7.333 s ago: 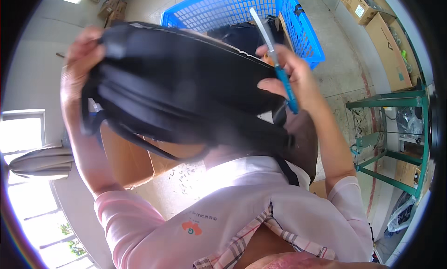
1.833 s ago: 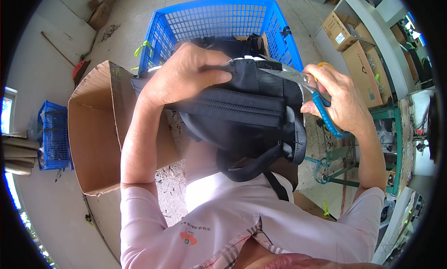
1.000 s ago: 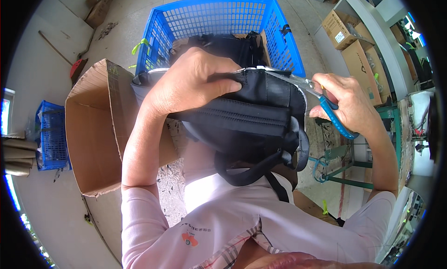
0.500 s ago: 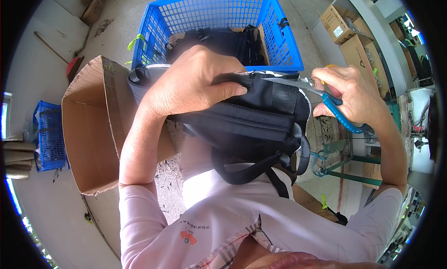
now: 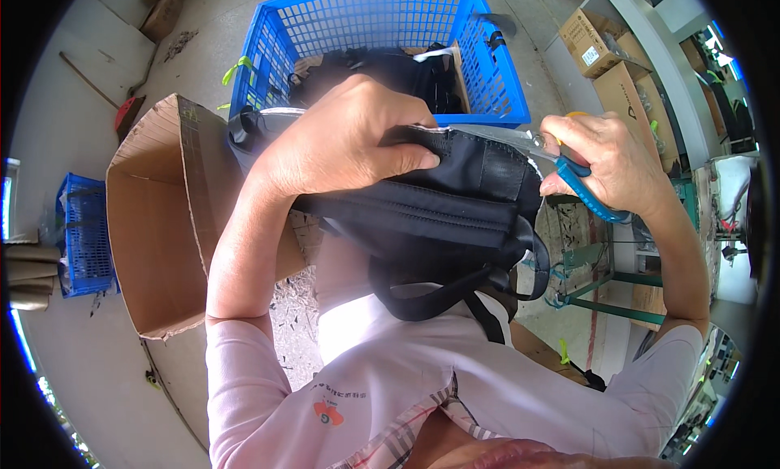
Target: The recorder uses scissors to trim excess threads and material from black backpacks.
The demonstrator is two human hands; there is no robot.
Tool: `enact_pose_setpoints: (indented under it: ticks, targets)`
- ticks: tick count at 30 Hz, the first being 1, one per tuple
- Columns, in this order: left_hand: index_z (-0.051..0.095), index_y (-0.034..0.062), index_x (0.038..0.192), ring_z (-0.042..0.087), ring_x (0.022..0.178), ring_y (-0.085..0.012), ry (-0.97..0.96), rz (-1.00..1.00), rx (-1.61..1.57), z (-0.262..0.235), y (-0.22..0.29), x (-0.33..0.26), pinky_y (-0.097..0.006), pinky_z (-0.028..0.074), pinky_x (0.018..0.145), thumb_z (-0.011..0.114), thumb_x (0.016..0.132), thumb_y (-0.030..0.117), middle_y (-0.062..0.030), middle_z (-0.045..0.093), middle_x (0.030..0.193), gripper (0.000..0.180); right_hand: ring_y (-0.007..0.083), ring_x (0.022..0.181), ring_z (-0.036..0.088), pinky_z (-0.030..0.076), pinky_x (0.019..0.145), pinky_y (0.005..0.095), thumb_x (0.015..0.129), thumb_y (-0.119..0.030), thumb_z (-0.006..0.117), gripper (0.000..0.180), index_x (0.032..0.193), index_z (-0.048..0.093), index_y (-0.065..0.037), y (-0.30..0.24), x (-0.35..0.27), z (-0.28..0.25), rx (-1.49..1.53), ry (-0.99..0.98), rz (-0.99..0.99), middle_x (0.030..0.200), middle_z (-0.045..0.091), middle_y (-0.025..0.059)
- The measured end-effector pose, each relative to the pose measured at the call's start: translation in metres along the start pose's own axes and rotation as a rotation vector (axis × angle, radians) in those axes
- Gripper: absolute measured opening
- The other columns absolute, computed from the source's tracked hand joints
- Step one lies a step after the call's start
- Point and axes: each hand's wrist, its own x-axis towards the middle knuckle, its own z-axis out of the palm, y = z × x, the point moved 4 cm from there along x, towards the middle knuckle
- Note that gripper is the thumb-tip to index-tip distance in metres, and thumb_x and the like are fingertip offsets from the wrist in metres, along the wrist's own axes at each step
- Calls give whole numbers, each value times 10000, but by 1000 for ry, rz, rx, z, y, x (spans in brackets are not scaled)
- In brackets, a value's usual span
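A black fabric bag (image 5: 406, 213) with straps and a pale raw edge lies across my lap. My left hand (image 5: 345, 140) pinches its upper edge between thumb and fingers. Blue-and-yellow-handled scissors (image 5: 587, 194) are held in my right hand (image 5: 605, 156), at the bag's right end. Their blades point left along the upper edge and look nearly together. A black strap loop (image 5: 536, 262) hangs from the bag's lower right. Beyond the bag, a blurred dark scrap (image 5: 496, 20) and a whitish strip (image 5: 435, 54) show over the basket.
A blue plastic basket (image 5: 508, 83) with black fabric pieces in it stands just ahead. On the left is an open cardboard box (image 5: 158, 242), with a smaller blue basket (image 5: 87, 237) farther left. Cardboard cartons (image 5: 591, 43) and a green metal frame (image 5: 613, 289) are at right.
The scissor blades have drawn closer together along the bag's edge. A dark scrap and a whitish strip now appear over the basket. My left hand has shifted slightly right with the bag.
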Motion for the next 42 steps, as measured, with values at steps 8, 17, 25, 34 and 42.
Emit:
enact_pose_setpoints:
  ticks: [8, 17, 25, 34, 42]
  targets:
    - [603, -6, 867, 588, 749, -331, 0, -123, 4, 6, 2, 8, -368, 450, 679, 677, 688, 193, -196, 598, 756, 278, 82, 607, 497, 397, 515, 257, 639, -245, 769, 525, 1035, 512, -16, -1, 7, 3, 313, 98, 152, 748, 551, 38]
    - [596, -37, 927, 567, 776, -138, 106, -494, 63, -60, -79, -76, -277, 447, 729, 776, 550, 459, -71, 608, 835, 648, 110, 834, 505, 408, 784, 258, 639, -273, 739, 524, 1035, 538, 6, 14, -11, 46, 746, 111, 458, 890, 573, 36]
    - [610, 10, 867, 537, 692, -74, 586, -467, -593, -19, -129, -100, -198, 429, 681, 762, 602, 90, -5, 607, 763, 315, 81, 753, 471, 394, 697, 219, 625, -355, 744, 588, 1043, 533, 0, 19, -34, 39, 561, 66, 552, 818, 521, -2]
    - [638, 20, 852, 551, 661, -89, 503, -383, -460, -30, -76, -63, -208, 440, 657, 798, 539, 88, -10, 618, 733, 358, 157, 693, 577, 477, 630, 265, 624, 51, 677, 522, 1110, 535, -75, -18, 2, 15, 221, 375, -75, 781, 581, 48]
    - [632, 15, 808, 533, 649, -83, 561, -340, -504, -35, -93, -82, -214, 423, 654, 792, 579, 157, -6, 608, 717, 313, 201, 649, 603, 531, 599, 319, 759, -125, 604, 351, 1097, 552, -49, -54, -30, 67, -250, 306, -302, 690, 553, 80]
